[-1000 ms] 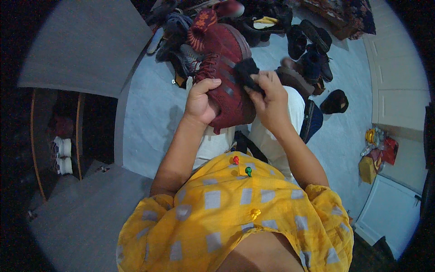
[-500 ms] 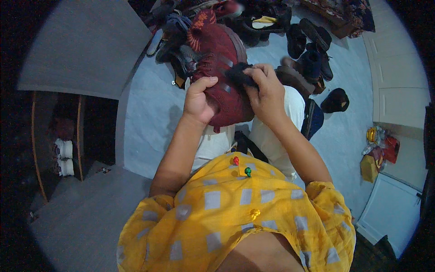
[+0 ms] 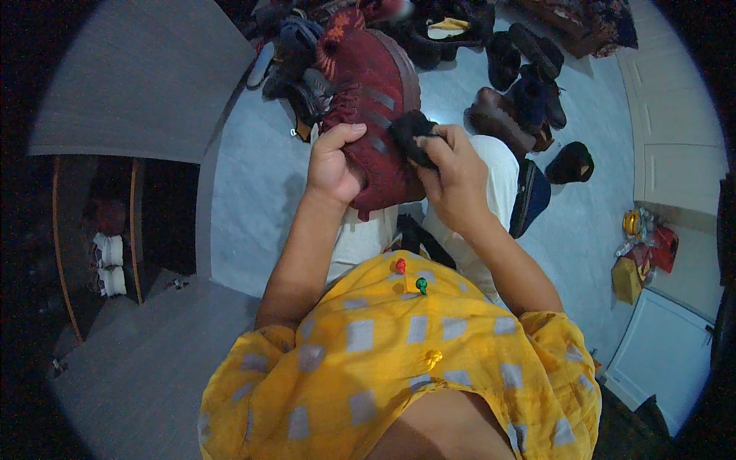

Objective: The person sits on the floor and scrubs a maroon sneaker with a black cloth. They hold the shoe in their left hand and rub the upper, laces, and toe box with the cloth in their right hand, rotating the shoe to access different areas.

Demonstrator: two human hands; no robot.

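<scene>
A dark red lace-up shoe (image 3: pixel 376 146) with grey side stripes is held up over my lap, its toe pointing away from me. My left hand (image 3: pixel 335 169) grips it at the heel opening, thumb on top and the other fingers hidden inside or behind it. Pinched in my right hand (image 3: pixel 456 172) is a black cloth (image 3: pixel 412 136), crumpled and pressed against the shoe's right side near the sole. A red patterned piece (image 3: pixel 341 38) shows beyond the toe; whether it touches the shoe I cannot tell.
Many dark shoes (image 3: pixel 529 92) lie on the pale floor ahead and to the right. One black shoe (image 3: pixel 570 163) sits apart. At left, an open cabinet (image 3: pixel 134 230) holds white shoes (image 3: pixel 109 264). Bags (image 3: pixel 629 280) stand by the white cupboards (image 3: pixel 675 169) at right.
My right hand and the black cloth have shifted slightly right and toward the sole edge, uncovering more of the side stripes. The left hand keeps its hold on the shoe.
</scene>
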